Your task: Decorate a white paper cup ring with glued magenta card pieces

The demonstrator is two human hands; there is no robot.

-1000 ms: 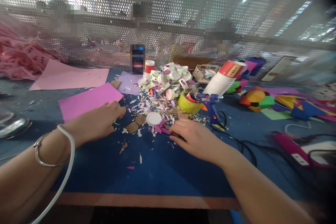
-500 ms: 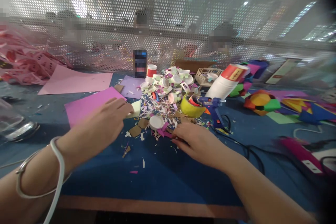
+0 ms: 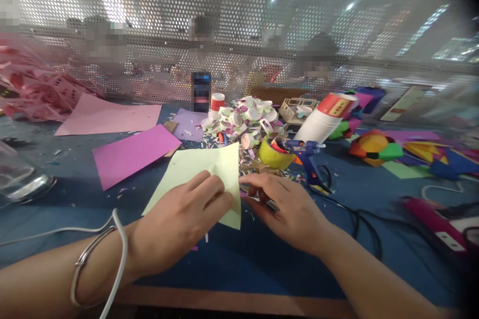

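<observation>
My left hand [image 3: 179,222] holds a pale yellow sheet of paper [image 3: 194,167] by its near edge, fingers pinched on it, and the sheet covers part of the scrap pile. My right hand [image 3: 288,204] rests palm down just right of the sheet, fingers curled on the paper scraps [image 3: 262,169] by a dark thin object I cannot make out. A wire bangle and a white cord circle my left wrist.
Behind lie a heap of white bottle caps [image 3: 243,114], a yellow tape roll [image 3: 275,154], a blue glue gun [image 3: 309,154] with black cable, a tipped white tube [image 3: 322,117], purple and pink sheets [image 3: 130,152], coloured paper shapes [image 3: 370,147] at right, and a perforated screen.
My left hand pulled the pale yellow sheet from the left across the scraps toward the middle. The white cap and cardboard bits are now under it. My right hand barely shifted.
</observation>
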